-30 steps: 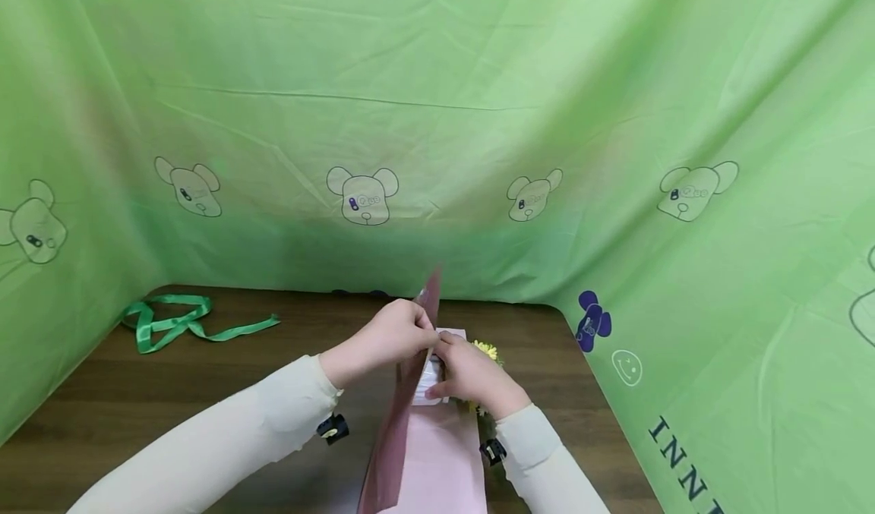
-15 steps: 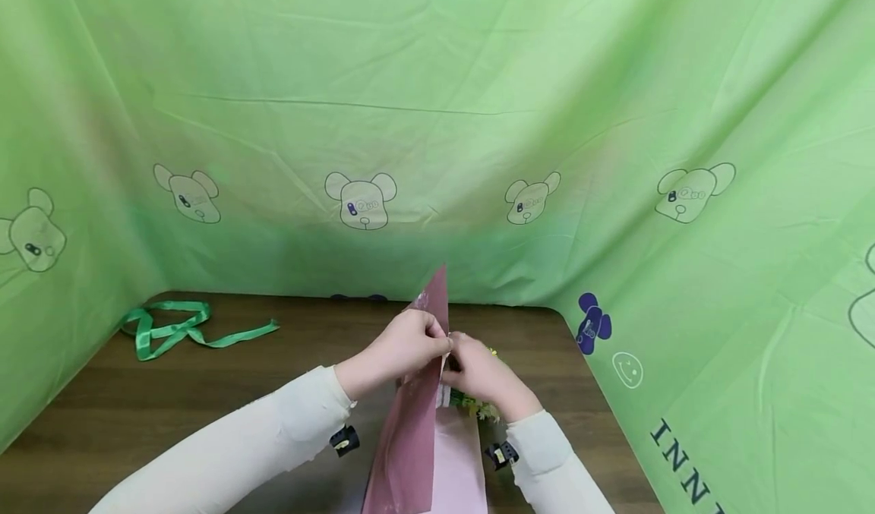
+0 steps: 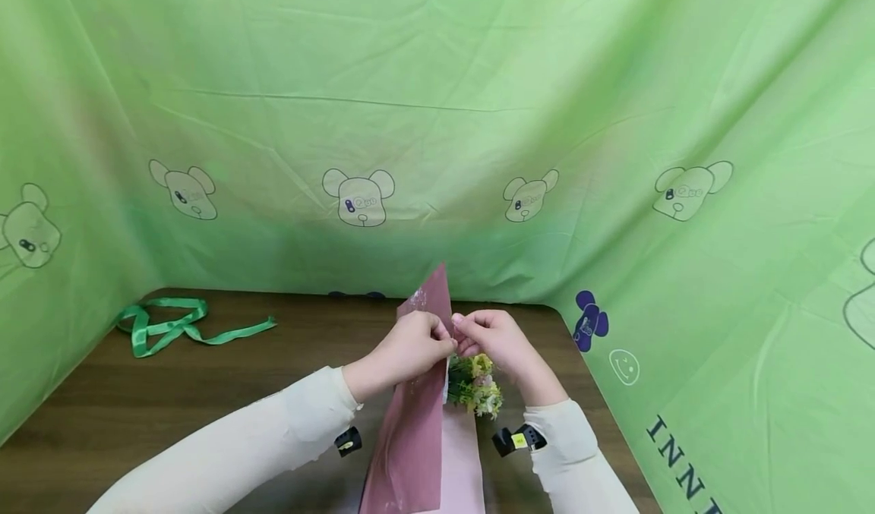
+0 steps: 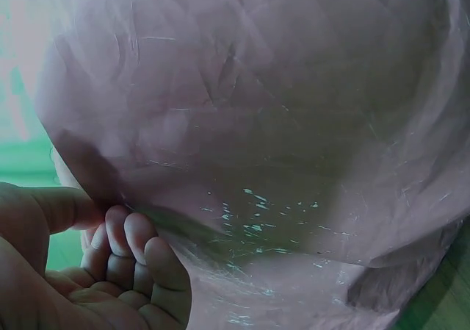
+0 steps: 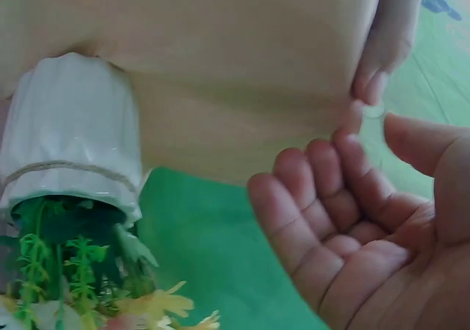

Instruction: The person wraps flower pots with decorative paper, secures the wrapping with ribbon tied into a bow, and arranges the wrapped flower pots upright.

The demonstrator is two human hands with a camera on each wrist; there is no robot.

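Observation:
My left hand (image 3: 415, 345) pinches the upper edge of a dusky pink sheet of wrapping paper (image 3: 413, 438), which stands raised. In the left wrist view, thumb and fingertips meet at the paper's edge. My right hand (image 3: 502, 343) is just right of that edge, fingers loosely bent. In the right wrist view its thumb is apart from the fingers; a small clear piece, perhaps tape (image 5: 373, 112), shows between them. Beneath lies a white ribbed flowerpot (image 5: 73, 124) with twine round it, holding yellow, white and pink flowers (image 3: 481, 385). In the head view the paper hides most of the pot.
A green ribbon (image 3: 167, 324) lies loosely looped at the back left of the brown wooden table (image 3: 225, 392). Green printed cloth (image 3: 424, 119) walls the back and both sides. Paler pink paper (image 3: 461, 461) lies under the flowerpot.
The left hand has drawn the paper's edge slightly to the right, over the pot. My right hand has left that edge and moved right and up, uncovering the flowers.

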